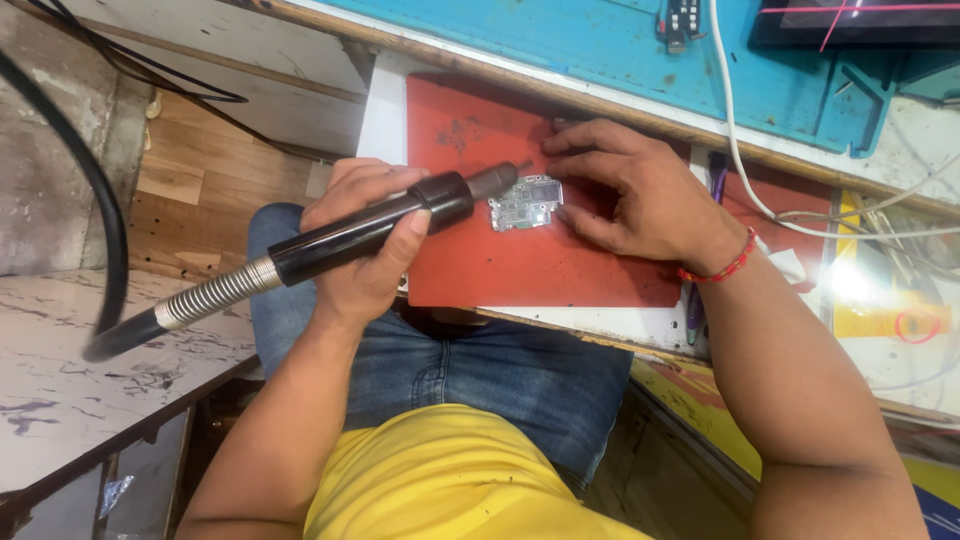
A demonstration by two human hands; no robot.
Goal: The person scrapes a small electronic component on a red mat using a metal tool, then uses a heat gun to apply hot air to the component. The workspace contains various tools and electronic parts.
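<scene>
**Hot-air wand aimed at a small circuit board on a red mat**

The left hand (365,235) is wrapped tight around the black handle of a hot-air wand (370,232), thumb laid along the barrel and fingers curled under it. The wand's metal nozzle sticks out past the thumb, pointing toward the right hand, and its tip sits just above the near edge of a small circuit board (525,203); whether tip and board touch cannot be told. Behind the left hand the handle runs into a coiled metal spring sleeve and then a thick black hose (105,210) that arcs up and away over the left forearm.

The right hand (635,195) lies flat, fingers spread and closed on nothing. Its fingertips press down at the far and right edges of the board. A red thread band circles that wrist.

The board lies on a red mat (520,270), between the two hands. The mat rests on the table (385,110), beyond which is a blue work mat (600,50). A white cable (745,180) runs past the right wrist.
</scene>
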